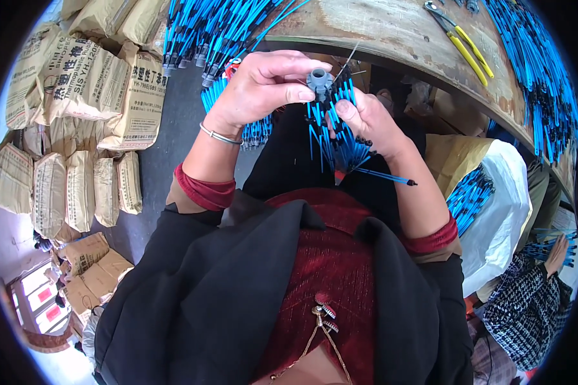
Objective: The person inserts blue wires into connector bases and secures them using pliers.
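My left hand (257, 86), a metal bangle on its wrist, pinches a grey ring-shaped plastic fitting (318, 79) between thumb and fingers. Just right of it, my right hand (371, 123) is closed around a bundle of thin blue rods with black tips (343, 154). The bundle hangs below the fingers over my lap, and one rod sticks out to the right. Fitting and bundle are close together; whether they are joined I cannot tell. A thin dark stick (349, 59) slants up beside the fitting.
A worn wooden table (379, 32) lies ahead, with yellow-handled pliers (465, 48) and heaps of blue rods (533, 70) on it. A white sack (501, 192) with more rods stands at right, near a co-worker's hand (557, 255). Stacked brown paper sacks (87, 83) fill the left.
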The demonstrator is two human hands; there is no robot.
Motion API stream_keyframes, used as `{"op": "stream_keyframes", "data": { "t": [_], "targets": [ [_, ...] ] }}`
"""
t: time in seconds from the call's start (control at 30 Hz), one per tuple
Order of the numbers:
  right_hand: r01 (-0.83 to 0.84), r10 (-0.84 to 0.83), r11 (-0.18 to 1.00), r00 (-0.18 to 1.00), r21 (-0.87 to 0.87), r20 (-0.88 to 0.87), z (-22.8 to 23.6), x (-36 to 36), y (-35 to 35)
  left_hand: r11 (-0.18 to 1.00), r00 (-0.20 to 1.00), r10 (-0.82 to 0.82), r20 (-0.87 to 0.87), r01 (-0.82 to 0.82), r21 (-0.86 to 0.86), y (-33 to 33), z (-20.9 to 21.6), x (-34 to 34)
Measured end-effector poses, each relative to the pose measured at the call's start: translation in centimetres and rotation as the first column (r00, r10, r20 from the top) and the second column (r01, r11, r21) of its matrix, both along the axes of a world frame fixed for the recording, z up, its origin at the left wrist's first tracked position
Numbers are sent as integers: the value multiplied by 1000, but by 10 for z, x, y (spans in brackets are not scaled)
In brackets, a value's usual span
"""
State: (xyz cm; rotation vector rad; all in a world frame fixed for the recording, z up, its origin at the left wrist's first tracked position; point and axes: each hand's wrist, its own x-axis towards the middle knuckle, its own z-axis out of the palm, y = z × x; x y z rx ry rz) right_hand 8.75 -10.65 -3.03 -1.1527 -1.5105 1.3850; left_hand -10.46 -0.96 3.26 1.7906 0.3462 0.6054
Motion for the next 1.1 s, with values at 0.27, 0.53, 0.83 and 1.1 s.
{"op": "stream_keyframes", "data": {
  "t": [0.27,0.53,0.83,1.1],
  "targets": [
    [18,-16,999,998,-33,65,9,0,2,990,997,72,24,-68,-120,-4,-4,3],
    [10,-37,997,933,-78,-358,-5,-8,5,981,998,28,-63,-40,-191,-1,11,10],
    [16,-421,590,859,808,291,-38,-3,15,989,950,140,-278,-148,-11,7,-1,33],
    [523,-540,752,838,401,-80,-9,6,5,806,875,470,-114,-478,-348,11,-61,40]
  ]
}}
